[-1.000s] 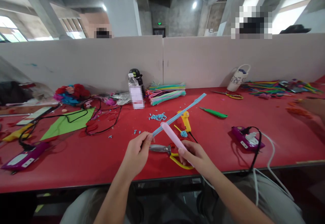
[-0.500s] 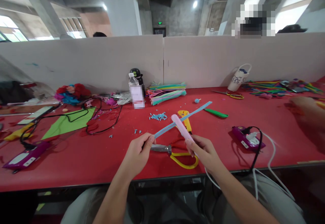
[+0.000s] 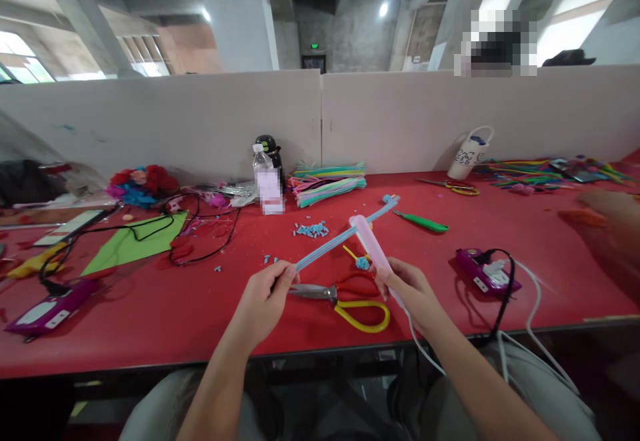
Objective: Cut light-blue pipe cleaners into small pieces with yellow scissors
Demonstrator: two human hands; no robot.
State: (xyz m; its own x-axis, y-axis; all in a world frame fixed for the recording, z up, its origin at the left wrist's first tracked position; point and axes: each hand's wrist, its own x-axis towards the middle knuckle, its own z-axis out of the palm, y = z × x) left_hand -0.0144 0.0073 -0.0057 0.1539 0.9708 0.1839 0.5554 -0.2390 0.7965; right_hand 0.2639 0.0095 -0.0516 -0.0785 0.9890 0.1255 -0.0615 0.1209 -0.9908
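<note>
Pinches the near end of a long pale-blue fuzzy pipe cleaner between thumb and fingertips of the left hand, closed tight on it. Grips the lower part of a slim pink plastic wand in the closed right hand, white cord trailing off over the table edge. Holds both up above the red table, the pipe cleaner slanting up and to the right and crossing the wand near its tip, seemingly touching there. Looks like a step of working the stem against the wand, in mid-air, over yellow-and-red-handled scissors lying just below. Calls next for a steady left pinch and a taut stem, with the wand kept at the crossing. Leaves the small blue snippets and the green-handled tool well apart, untouched. Shows a co-worker's hand blurred at the far right.
</note>
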